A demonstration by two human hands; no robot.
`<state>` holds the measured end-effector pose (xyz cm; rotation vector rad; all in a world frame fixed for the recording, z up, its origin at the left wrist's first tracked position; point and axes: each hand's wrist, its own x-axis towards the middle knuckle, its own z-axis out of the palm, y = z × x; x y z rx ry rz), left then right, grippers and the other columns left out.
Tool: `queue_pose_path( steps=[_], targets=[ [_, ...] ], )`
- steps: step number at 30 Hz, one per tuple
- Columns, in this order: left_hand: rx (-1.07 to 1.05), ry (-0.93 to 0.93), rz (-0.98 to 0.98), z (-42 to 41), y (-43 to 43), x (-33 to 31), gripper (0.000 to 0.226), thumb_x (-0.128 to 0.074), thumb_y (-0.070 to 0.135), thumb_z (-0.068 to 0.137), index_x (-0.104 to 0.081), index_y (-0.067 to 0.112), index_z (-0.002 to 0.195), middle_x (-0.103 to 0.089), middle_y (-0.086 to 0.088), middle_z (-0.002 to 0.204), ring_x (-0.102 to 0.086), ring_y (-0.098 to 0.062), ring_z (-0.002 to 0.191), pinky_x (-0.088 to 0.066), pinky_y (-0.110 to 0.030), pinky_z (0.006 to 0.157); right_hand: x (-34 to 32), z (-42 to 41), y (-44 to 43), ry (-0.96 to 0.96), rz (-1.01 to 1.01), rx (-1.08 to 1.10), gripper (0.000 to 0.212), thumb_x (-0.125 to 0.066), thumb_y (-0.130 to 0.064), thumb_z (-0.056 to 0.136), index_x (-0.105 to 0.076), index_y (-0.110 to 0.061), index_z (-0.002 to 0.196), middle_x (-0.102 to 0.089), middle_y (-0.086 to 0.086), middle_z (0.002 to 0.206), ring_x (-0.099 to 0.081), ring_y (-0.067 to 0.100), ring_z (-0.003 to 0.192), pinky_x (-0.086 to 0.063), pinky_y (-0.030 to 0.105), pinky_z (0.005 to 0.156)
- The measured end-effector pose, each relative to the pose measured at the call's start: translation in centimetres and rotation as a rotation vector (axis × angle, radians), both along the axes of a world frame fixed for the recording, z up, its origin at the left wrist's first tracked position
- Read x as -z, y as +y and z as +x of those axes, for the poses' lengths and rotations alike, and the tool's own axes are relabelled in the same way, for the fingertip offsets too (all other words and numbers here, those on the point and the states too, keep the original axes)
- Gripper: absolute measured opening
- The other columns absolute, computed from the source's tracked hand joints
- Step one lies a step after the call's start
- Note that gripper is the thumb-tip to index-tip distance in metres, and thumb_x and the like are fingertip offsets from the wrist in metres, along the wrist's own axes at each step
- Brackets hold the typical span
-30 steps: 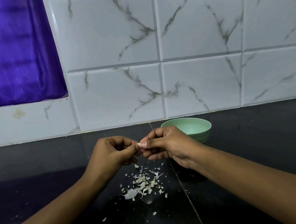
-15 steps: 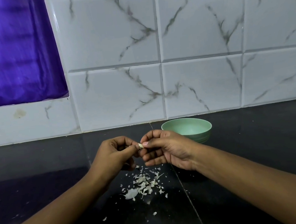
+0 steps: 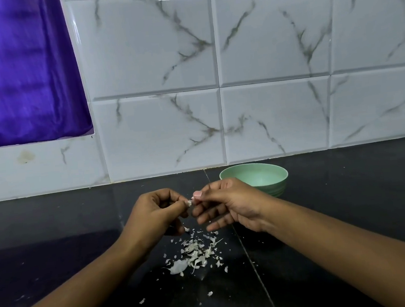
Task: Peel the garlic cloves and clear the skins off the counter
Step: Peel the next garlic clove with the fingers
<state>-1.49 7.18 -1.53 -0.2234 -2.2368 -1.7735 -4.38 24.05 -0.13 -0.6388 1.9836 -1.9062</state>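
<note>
my left hand (image 3: 152,211) and right hand (image 3: 225,200) both pinch a tiny pale garlic clove (image 3: 189,202) over a scrappy white pile of skins (image 3: 193,253)

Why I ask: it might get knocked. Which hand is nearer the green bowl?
Right. The right hand is just in front of the green bowl; the left hand sits farther left.

Probably kitchen: tiled backsplash (image 3: 272,72), dark counter (image 3: 55,229)

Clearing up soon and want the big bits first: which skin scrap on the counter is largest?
The pale rounded scrap at the near-left edge of the pile; every other scrap is a small flake or sliver.
</note>
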Motion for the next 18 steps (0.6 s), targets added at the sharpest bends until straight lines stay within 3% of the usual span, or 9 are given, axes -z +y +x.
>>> queue_pose_path(
  steps=[6, 9, 12, 15, 18],
  targets=[
    [0.035, -0.030, -0.212, -0.1, -0.7, -0.3, 0.031, -0.038, 0.014, 0.100, -0.053, 0.007, 0.074, -0.056, -0.005, 0.060, -0.049, -0.020, 0.041, -0.040, -0.024, 0.041, -0.2, -0.3, 0.3, -0.100, 0.001, -0.008, 0.016, -0.058, -0.022, 0.092, -0.064, -0.009, 0.083, -0.062, 0.000, 0.067, -0.059, 0.008, 0.051, -0.055, 0.025, 0.050],
    [0.091, 0.000, -0.404, -0.1, -1.1, -0.4, 0.030, -0.049, 0.016, 0.097, -0.062, 0.010, 0.071, -0.060, -0.002, 0.058, -0.052, -0.018, 0.043, -0.041, -0.024, 0.041, -0.4, -0.4, 0.4, -0.114, -0.007, 0.005, 0.017, -0.059, -0.022, 0.091, -0.066, -0.008, 0.084, -0.061, 0.000, 0.065, -0.057, 0.007, 0.050, -0.055, 0.024, 0.050],
    [0.094, 0.068, -0.593, 0.1, -1.4, -0.7, 0.015, -0.072, 0.026, 0.082, -0.072, 0.015, 0.072, -0.069, -0.002, 0.061, -0.059, -0.013, 0.045, -0.044, -0.021, 0.046, -0.5, -0.5, 0.5, -0.127, -0.005, 0.019, 0.019, -0.059, -0.022, 0.091, -0.066, -0.006, 0.084, -0.060, 0.000, 0.064, -0.057, 0.007, 0.050, -0.055, 0.023, 0.050],
    [0.066, 0.122, -0.572, 0.3, -1.4, -0.9, 0.019, -0.084, 0.025, 0.068, -0.068, 0.014, 0.068, -0.068, 0.000, 0.058, -0.061, -0.011, 0.045, -0.042, -0.016, 0.047, -0.4, -0.5, 0.6, -0.140, 0.014, 0.022, 0.023, -0.057, -0.024, 0.093, -0.066, -0.005, 0.084, -0.059, -0.001, 0.061, -0.055, 0.006, 0.049, -0.054, 0.023, 0.050],
    [0.068, 0.160, -0.547, 0.2, -1.4, -0.8, 0.015, -0.082, 0.020, 0.071, -0.067, 0.017, 0.073, -0.070, 0.003, 0.067, -0.066, -0.017, 0.051, -0.046, -0.019, 0.049, -0.5, -0.3, 0.5, -0.138, 0.041, 0.012, 0.026, -0.055, -0.025, 0.094, -0.067, -0.005, 0.083, -0.058, -0.002, 0.059, -0.053, 0.006, 0.048, -0.054, 0.023, 0.049]
  ],
)
